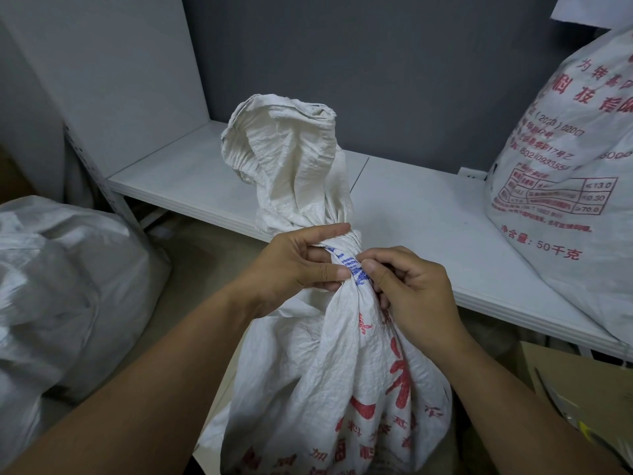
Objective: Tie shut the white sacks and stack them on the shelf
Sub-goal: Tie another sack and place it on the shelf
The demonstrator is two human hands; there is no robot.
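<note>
- Centre: the white sack (325,371) stands upright, and the left hand (291,269) and right hand (414,296) each have a closed grip around its bunched neck.
- Behind it, from 12 to 3 o'clock, the white shelf (428,217) runs along a grey wall (376,63).
- At 2 o'clock a printed sack (565,159) stands on the shelf.
- At 9 o'clock a pale sack (58,286) sits low beside the shelf.

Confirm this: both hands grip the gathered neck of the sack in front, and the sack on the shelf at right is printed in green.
Wrong colour: the head view shows the right sack on the shelf printed in red, not green. The rest stands: left hand and right hand both grip the front sack at its gathered neck.
</note>
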